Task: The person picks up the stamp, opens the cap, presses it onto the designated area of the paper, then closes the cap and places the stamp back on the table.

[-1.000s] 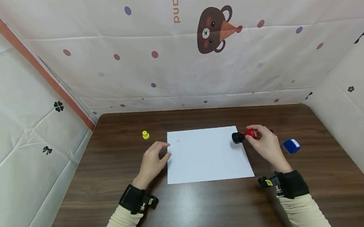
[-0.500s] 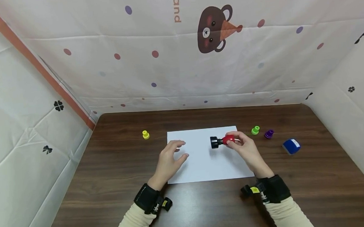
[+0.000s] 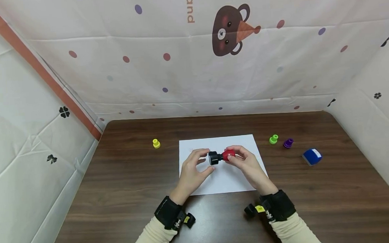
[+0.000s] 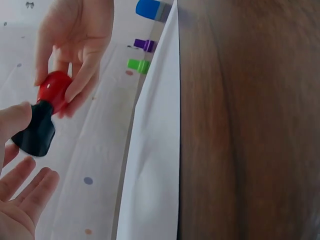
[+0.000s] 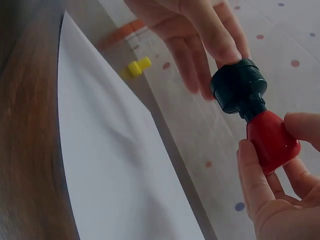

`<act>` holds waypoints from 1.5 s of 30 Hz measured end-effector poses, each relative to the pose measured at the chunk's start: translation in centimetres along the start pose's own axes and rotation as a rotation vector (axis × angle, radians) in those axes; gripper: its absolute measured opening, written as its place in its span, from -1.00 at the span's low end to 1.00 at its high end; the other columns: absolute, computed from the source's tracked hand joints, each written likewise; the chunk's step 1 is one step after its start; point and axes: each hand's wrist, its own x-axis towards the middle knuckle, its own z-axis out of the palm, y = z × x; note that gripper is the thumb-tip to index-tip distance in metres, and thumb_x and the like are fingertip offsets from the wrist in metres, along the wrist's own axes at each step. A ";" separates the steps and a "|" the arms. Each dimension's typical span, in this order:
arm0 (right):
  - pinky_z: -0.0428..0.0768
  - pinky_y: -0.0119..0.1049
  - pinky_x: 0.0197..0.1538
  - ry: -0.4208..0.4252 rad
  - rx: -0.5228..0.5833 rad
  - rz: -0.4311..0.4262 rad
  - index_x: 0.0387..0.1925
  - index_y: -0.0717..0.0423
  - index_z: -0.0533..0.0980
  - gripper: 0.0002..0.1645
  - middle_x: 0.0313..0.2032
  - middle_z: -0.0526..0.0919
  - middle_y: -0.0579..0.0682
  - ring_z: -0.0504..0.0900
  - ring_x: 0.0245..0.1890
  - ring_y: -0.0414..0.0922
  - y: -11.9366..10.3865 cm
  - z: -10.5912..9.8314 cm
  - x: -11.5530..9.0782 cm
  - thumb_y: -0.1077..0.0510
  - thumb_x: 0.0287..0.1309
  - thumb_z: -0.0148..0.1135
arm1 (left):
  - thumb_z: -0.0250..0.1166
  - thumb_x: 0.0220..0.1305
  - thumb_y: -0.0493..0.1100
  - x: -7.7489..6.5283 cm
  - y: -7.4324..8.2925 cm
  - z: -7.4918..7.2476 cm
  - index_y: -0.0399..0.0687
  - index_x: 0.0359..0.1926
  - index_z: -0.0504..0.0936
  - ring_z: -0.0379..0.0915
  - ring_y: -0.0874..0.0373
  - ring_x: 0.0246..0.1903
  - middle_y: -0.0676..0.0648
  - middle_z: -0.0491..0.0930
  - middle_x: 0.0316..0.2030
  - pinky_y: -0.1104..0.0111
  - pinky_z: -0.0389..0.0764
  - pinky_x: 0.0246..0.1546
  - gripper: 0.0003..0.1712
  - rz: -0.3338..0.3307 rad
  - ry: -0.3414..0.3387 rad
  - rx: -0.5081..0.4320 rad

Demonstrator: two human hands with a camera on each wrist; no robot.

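Observation:
My right hand [image 3: 248, 166] holds a stamp [image 3: 229, 155] by its red, rounded handle, between thumb and fingers. The stamp lies sideways above a white sheet of paper [image 3: 230, 178], its black end [image 5: 237, 86] pointing left. Around that black end is my left hand [image 3: 194, 173], thumb and fingers spread apart. In the left wrist view its thumb [image 4: 15, 120] overlaps the black part; whether it touches is hard to tell. A small faint round mark [image 3: 191, 149] shows near the paper's upper left corner, beside the left fingers.
On the brown wooden table [image 3: 118, 177], a small yellow peg-shaped piece [image 3: 156, 143] stands left of the paper. To the right are similar green [image 3: 273, 139] and purple pieces [image 3: 288, 143] and a blue block with a white label [image 3: 312, 156]. Printed cloth encloses the back and sides.
My right hand has carried the stamp leftward from the paper's right edge to its middle. My left hand has moved right, from the paper's left edge to the stamp's black end.

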 end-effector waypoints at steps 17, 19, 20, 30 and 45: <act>0.56 -0.32 0.02 -0.022 0.072 0.021 0.10 0.25 0.34 -0.46 0.11 0.36 0.15 0.50 0.00 -0.13 0.3 0.6 -0.2 0.15 0.11 0.26 | 0.39 -0.10 -0.47 0.1 2.7 -0.8 -0.33 -0.07 0.52 0.54 -0.04 -0.12 -0.23 0.51 -0.12 0.19 0.63 -0.17 -0.52 -0.095 0.013 -0.207; 0.56 -0.32 0.02 -0.029 0.070 0.020 0.10 0.24 0.35 -0.46 0.12 0.36 0.15 0.50 0.01 -0.12 0.3 0.5 -0.2 0.15 0.11 0.25 | 0.40 -0.10 -0.44 0.0 1.8 -0.6 -0.29 -0.06 0.53 0.54 -0.02 -0.11 -0.20 0.52 -0.11 0.23 0.63 -0.16 -0.52 -0.099 0.005 -0.215; 0.56 -0.31 0.02 -0.033 0.070 0.019 0.10 0.24 0.35 -0.46 0.12 0.36 0.15 0.49 0.01 -0.11 0.3 0.4 -0.2 0.15 0.11 0.25 | 0.41 -0.10 -0.43 0.0 1.4 -0.5 -0.25 -0.06 0.53 0.54 0.01 -0.11 -0.17 0.52 -0.10 0.27 0.63 -0.16 -0.51 -0.101 0.000 -0.215; 0.57 -0.33 0.01 -0.057 0.059 -0.006 0.09 0.24 0.36 -0.45 0.11 0.39 0.17 0.57 -0.05 -0.19 0.2 0.5 -0.3 0.15 0.08 0.28 | 0.43 -0.08 -0.31 -0.3 -0.1 -0.7 -0.10 -0.03 0.54 0.51 0.14 -0.09 -0.05 0.51 -0.10 0.43 0.60 -0.15 -0.50 -0.076 -0.028 -0.269; 0.59 -0.36 -0.03 -0.117 0.005 -0.025 0.05 0.28 0.39 -0.51 0.08 0.41 0.21 0.57 -0.05 -0.19 0.0 0.3 -0.4 0.17 0.10 0.26 | 0.40 -0.14 -0.50 0.4 3.1 -3.0 -0.38 -0.13 0.51 0.53 -0.04 -0.16 -0.25 0.52 -0.18 0.23 0.65 -0.23 -0.55 0.013 -0.085 -0.244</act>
